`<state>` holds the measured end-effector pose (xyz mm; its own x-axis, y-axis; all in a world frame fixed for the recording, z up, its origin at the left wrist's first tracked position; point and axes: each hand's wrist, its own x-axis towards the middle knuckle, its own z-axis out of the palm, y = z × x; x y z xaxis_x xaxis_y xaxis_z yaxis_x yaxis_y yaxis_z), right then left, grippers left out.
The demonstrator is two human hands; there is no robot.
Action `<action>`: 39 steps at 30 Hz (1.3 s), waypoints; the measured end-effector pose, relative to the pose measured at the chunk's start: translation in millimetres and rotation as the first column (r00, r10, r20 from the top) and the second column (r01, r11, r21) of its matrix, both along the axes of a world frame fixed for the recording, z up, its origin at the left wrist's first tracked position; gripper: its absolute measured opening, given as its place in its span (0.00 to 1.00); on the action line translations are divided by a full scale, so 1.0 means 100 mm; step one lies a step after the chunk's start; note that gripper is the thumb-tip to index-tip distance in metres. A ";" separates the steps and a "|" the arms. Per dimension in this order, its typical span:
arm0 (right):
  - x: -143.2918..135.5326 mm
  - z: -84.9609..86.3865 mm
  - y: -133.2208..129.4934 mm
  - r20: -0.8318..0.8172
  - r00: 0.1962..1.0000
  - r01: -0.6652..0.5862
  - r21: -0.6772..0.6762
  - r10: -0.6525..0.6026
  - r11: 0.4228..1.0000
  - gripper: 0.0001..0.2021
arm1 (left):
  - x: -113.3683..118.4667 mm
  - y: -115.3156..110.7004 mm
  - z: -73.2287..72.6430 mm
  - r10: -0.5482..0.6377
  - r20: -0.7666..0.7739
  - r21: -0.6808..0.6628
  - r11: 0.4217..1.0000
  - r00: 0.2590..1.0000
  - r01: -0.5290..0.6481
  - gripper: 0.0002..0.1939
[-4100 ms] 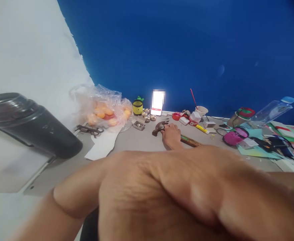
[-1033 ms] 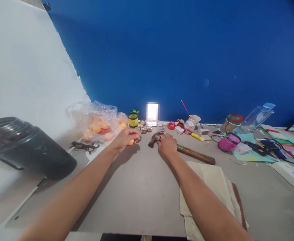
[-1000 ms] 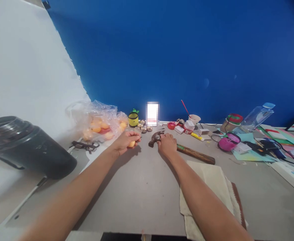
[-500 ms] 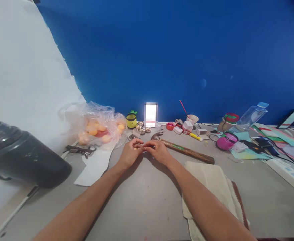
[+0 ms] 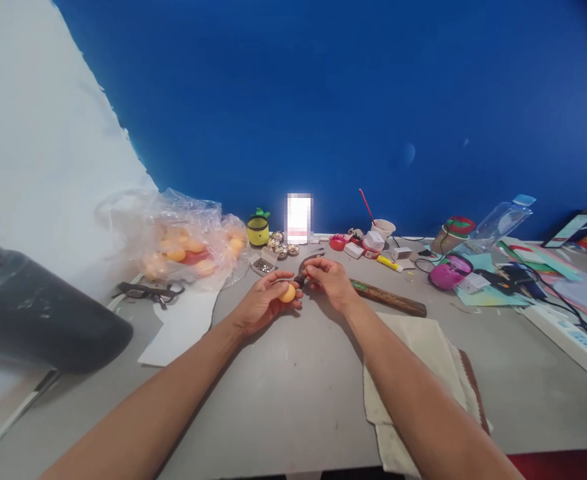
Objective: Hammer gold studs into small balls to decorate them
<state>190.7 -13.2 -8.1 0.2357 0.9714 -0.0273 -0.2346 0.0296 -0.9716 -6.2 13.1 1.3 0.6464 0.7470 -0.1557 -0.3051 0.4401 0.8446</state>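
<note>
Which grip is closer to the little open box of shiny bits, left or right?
Left. The left grip, holding an orange ball, is just on the near side of the little open box; the right grip is farther off, over to the box's right.

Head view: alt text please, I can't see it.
The left hand holds an orange ball over a gray table, the right hand close beside it; whether that hand holds anything is unclear. A hammer lies partly hidden behind the right hand; an open box of small shiny pieces sits beyond the left.
</note>
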 end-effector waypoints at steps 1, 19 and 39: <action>0.01 0.00 0.00 -0.031 1.000 0.006 -0.004 -0.006 1.000 0.21 | 0.00 0.00 0.00 -0.004 -0.006 0.015 1.000 1.000 0.004 0.16; -0.10 0.00 -0.07 -0.163 0.952 -0.269 -0.046 0.258 0.962 0.23 | -0.02 0.05 -0.13 0.289 -0.303 0.561 0.824 0.908 -0.075 0.21; -0.13 -0.03 -0.08 -0.127 0.937 -0.343 -0.169 0.325 0.924 0.23 | -0.01 0.01 -0.15 0.315 -0.345 0.642 0.766 0.884 -0.022 0.22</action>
